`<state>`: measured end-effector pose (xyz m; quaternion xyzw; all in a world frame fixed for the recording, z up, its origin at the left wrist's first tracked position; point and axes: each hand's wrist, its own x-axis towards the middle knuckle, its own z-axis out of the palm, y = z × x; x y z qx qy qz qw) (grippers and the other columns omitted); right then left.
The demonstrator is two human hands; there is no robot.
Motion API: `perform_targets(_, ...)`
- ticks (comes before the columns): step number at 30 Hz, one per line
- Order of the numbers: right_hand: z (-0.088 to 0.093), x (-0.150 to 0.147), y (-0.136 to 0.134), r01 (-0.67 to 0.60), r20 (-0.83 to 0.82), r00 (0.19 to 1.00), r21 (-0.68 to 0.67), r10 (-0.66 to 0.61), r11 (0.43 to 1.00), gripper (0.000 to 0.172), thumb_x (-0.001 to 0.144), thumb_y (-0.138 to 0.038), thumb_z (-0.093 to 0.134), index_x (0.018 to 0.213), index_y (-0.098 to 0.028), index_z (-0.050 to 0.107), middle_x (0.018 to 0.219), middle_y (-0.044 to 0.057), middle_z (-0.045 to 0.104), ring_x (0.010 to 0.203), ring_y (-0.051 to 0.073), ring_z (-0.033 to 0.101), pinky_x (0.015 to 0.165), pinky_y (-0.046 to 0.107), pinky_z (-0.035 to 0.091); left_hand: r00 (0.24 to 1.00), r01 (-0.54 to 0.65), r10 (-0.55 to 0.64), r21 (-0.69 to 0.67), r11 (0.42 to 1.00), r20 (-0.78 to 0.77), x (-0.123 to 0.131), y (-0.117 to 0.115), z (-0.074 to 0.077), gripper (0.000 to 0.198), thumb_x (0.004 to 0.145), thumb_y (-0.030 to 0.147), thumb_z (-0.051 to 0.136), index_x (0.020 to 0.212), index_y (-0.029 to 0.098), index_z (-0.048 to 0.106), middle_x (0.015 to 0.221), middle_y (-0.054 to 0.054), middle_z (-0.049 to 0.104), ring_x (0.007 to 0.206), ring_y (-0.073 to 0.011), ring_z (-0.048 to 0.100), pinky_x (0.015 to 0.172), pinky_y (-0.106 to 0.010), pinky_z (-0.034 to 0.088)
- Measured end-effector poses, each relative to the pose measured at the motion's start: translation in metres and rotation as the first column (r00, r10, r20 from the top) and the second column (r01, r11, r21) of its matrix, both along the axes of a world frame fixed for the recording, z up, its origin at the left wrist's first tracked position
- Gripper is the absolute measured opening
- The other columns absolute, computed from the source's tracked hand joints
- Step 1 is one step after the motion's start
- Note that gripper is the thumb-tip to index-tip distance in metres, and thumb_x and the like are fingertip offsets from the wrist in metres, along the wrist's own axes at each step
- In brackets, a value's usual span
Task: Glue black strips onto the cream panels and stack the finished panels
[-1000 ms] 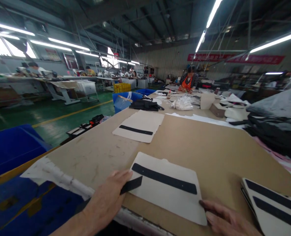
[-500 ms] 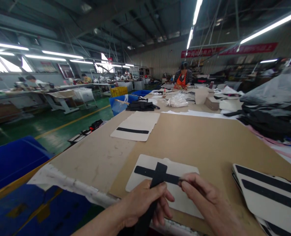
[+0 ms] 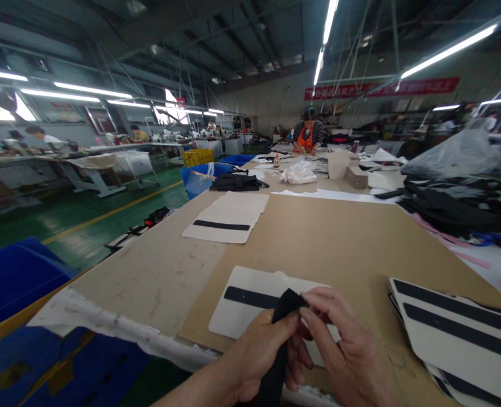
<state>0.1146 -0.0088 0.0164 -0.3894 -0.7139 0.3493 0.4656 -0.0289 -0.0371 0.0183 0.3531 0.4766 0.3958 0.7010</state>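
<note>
My left hand (image 3: 256, 350) is closed around a black fabric strip (image 3: 289, 302), thumb on top, with the strip's long end hanging down past the table's front edge. The fingers of my right hand (image 3: 345, 347) pinch at the upper corner of that strip; the exact contact is partly hidden by the fingers. Beneath both hands lies an off-white panel (image 3: 227, 321) with rounded corners, and a black band (image 3: 250, 297) runs across it. My hands cover its right part.
A stack of off-white panels with black bands (image 3: 462, 339) is at the right. More panels (image 3: 233, 204) lie farther left. Black fabric pieces (image 3: 440, 206) are heaped at the right edge. A co-worker in an orange apron (image 3: 305, 138) is across the table. Blue bins (image 3: 21, 277) stand left.
My left hand has shifted right with the black strip. My right fingers, earlier apart from it over the panel, have come to the strip's upper end. The view has turned slightly right.
</note>
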Motion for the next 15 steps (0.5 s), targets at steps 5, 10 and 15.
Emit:
perform_targets(5, 0.000, 0.006, 0.015, 0.073, -0.231, 0.964, -0.245, -0.132, 0.967, 0.018, 0.083, -0.042, 0.068, 0.080, -0.024, 0.068, 0.081, 0.002, 0.066, 0.077, 0.017, 0.061, 0.070, 0.025, 0.050, 0.996, 0.049, -0.058, 0.112, 0.992, 0.072, -0.007, -0.002, 0.000, 0.064, 0.080, 0.070, 0.058, 0.109, 0.013, 0.059, 0.069, -0.005, 0.067, 0.044, -0.0100, 0.055, 0.040, -0.019, 0.034)
perform_targets(10, -0.004, -0.002, 0.022, -0.073, -0.485, 0.853, -0.474, -0.191, 0.878, 0.026, 0.076, -0.044, 0.076, 0.088, -0.023, 0.066, 0.074, -0.002, 0.063, 0.066, 0.012, 0.057, 0.062, 0.021, 0.048, 0.999, 0.035, -0.039, 0.143, 0.989, 0.029, -0.009, -0.001, 0.000, 0.074, 0.085, 0.077, 0.040, 0.116, 0.013, 0.060, 0.075, -0.008, 0.070, 0.043, -0.0086, 0.051, 0.039, -0.018, 0.021)
perform_targets(15, -0.002, -0.017, 0.008, -0.447, -0.587, 0.810, -0.599, 0.016, 0.664, 0.036, 0.079, -0.052, 0.071, 0.098, -0.021, 0.066, 0.060, -0.003, 0.056, 0.040, 0.009, 0.041, 0.036, 0.024, 0.042, 0.999, 0.037, -0.032, 0.198, 0.980, -0.029, -0.005, -0.006, -0.001, 0.069, 0.090, 0.072, 0.033, 0.110, 0.012, 0.061, 0.076, -0.008, 0.069, 0.047, -0.0107, 0.054, 0.041, -0.019, 0.026)
